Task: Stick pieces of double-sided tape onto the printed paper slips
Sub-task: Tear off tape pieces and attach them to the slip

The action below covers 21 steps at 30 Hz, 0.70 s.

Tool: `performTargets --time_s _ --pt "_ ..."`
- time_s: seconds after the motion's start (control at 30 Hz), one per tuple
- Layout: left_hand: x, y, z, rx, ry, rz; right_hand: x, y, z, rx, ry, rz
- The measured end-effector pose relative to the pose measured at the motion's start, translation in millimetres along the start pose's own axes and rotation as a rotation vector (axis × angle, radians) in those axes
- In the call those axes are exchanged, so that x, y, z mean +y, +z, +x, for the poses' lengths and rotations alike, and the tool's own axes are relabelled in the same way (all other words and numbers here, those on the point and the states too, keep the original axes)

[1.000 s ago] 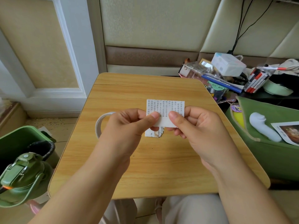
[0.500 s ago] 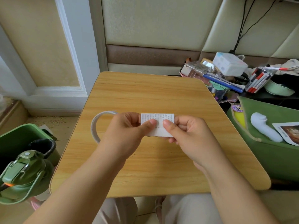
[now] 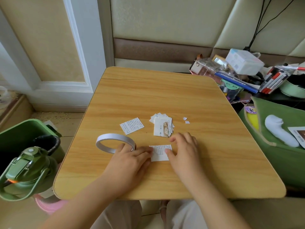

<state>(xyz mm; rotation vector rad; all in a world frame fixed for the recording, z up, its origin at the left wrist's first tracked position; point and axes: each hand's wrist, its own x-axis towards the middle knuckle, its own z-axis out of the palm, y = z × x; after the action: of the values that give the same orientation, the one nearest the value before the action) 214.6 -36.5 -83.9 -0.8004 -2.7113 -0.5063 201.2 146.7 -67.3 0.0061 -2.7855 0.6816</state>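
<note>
The task is looking to be in its early or middle part. One printed slip (image 3: 131, 125) is lying apart on the table (image 3: 206, 146), to the left of a small stack of paper slips (image 3: 163, 127) that is waiting beyond the hands; whether the lone slip is carrying tape cannot be told from here. Two tiny paper scraps (image 3: 186, 120) are lying to the right of the stack.

A third slip (image 3: 160, 152) is lying flat on the table between the two hands. The left hand (image 3: 130, 160) is resting on the table with its fingers fairly straight, the fingertips touching the slip's left edge; it is gripping nothing. The right hand (image 3: 184, 149) is lying with relaxed fingers over the slip's right edge, the thumb pressing on the paper, and it is holding nothing either.

The roll of double-sided tape (image 3: 115, 142) is standing on its edge just beyond the left hand, touching or nearly touching its knuckles. Judging by this, the slip between the hands is waiting for its piece of tape, and the stack is yet to be worked through.
</note>
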Motion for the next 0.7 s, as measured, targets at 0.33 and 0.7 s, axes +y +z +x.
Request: performTargets --time_s 0.33,0.7 --pt "-3 5 -2 0.045 -0.034 -0.064 10 -2 -1 -0.115 0.044 0.098" --pt "-5 9 -3 0.082 -0.034 -0.065 -2 4 2 -0.136 0.053 0.08"
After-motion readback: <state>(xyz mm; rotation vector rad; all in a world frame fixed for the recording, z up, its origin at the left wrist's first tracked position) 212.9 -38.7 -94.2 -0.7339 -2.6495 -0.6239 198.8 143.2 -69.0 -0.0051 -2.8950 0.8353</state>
